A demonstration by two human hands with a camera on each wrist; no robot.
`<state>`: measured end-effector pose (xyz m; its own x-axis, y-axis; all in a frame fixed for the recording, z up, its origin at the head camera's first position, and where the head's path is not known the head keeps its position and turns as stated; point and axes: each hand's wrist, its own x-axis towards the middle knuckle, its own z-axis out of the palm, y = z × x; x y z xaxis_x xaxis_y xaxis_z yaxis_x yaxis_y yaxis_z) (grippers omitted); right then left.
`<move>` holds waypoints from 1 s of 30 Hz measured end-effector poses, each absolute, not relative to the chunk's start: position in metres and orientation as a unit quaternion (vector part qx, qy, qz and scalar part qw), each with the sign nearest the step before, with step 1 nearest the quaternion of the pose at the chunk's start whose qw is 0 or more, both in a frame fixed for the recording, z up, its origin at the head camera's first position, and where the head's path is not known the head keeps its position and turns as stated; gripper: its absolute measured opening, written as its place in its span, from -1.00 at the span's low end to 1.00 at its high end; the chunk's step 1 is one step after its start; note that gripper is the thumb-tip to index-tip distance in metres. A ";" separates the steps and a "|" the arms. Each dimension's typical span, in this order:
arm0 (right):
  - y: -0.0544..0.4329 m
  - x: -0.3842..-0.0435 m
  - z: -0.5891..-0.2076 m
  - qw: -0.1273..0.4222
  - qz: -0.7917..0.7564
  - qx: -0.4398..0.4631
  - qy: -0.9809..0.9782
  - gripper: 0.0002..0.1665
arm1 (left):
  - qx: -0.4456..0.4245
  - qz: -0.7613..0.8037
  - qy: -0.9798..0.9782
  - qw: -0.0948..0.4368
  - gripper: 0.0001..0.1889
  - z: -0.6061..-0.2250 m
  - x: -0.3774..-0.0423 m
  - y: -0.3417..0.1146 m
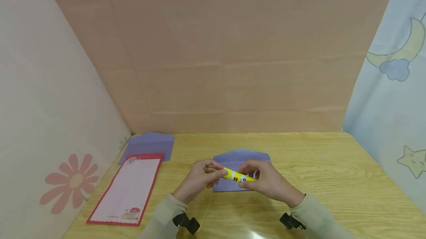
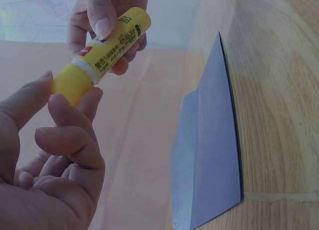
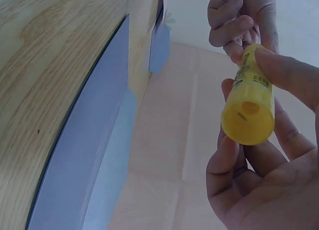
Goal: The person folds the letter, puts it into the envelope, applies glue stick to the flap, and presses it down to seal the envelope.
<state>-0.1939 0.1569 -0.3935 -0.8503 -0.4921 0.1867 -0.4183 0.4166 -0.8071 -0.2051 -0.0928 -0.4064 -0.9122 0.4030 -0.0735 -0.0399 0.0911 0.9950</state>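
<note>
Both hands hold a yellow glue stick above a purple envelope whose flap is opened out toward the far side. My left hand pinches the cap end between thumb and fingers. Round the barrel, near its base, curl the thumb and fingers of my right hand. In the left wrist view a white band shows between the yellow cap and the printed barrel. The hollow-looking base of the stick faces the right wrist camera.
At the left of the wooden table lies a sheet of letter paper with a red border. It overlaps a second purple envelope behind it. Fabric walls stand along the back and both sides.
</note>
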 end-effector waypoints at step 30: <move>0.158 -0.200 -0.402 0.064 -0.470 -0.266 0.839 -0.80 | 0.133 0.657 0.724 0.159 -0.75 -0.413 -0.207 -0.085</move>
<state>-0.1998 0.1582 -0.4023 -0.8506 -0.5061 0.1423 -0.3856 0.4165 -0.8233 -0.2066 -0.0846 -0.4129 -0.9138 0.4023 -0.0551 -0.0159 0.1001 0.9949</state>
